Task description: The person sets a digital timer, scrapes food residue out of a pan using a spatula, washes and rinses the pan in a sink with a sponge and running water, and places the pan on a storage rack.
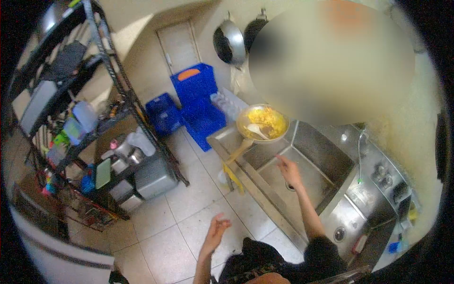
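Observation:
A round pan [244, 119] holding yellow food [266, 118] rests at the far end of the steel sink [344, 171]. A pale spoon or spatula [256, 130] lies in the food. From the pan's near side a wood-coloured handle [240, 150] sticks out toward the sink's left edge. My right hand [289, 171] is over the sink basin, near the pan but apart from it, fingers stretched out and holding nothing visible. Lower down, my left hand [217, 232] hangs above the tiled floor with fingers loosely bent and apart, touching nothing.
Blue crates [202, 111] stand on the floor beyond the sink. A black metal rack [124, 85] loaded with containers lines the left side. Two pans hang on the wall, including a silver pan [229, 42]. A second, smaller basin [339, 232] adjoins at right. The upper right is blurred.

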`<act>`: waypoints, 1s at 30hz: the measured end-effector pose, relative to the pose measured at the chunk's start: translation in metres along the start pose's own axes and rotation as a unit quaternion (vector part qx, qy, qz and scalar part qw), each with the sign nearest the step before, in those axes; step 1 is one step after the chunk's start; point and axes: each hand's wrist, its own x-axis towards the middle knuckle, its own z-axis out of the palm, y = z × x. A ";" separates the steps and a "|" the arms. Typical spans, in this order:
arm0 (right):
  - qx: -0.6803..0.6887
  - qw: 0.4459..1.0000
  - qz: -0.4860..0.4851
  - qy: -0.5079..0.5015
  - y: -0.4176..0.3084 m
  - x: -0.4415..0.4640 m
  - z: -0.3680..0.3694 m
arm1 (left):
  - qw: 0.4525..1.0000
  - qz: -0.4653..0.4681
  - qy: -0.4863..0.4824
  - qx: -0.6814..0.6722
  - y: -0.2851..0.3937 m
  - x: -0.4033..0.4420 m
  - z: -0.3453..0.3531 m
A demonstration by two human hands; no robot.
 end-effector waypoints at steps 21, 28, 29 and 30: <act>-0.415 0.869 0.253 -0.091 0.092 0.333 0.153 | 0.934 -0.081 -0.346 0.031 0.035 0.711 0.016; -0.316 0.859 0.396 -0.069 0.013 0.355 0.193 | 0.870 -0.199 -0.374 -0.252 0.020 0.701 0.004; -0.309 0.847 0.421 -0.096 0.015 0.364 0.201 | 0.902 -0.115 -0.381 -0.168 0.013 0.699 0.002; -0.302 0.847 0.426 -0.099 0.023 0.374 0.196 | 0.913 -0.102 -0.378 -0.115 0.008 0.698 -0.001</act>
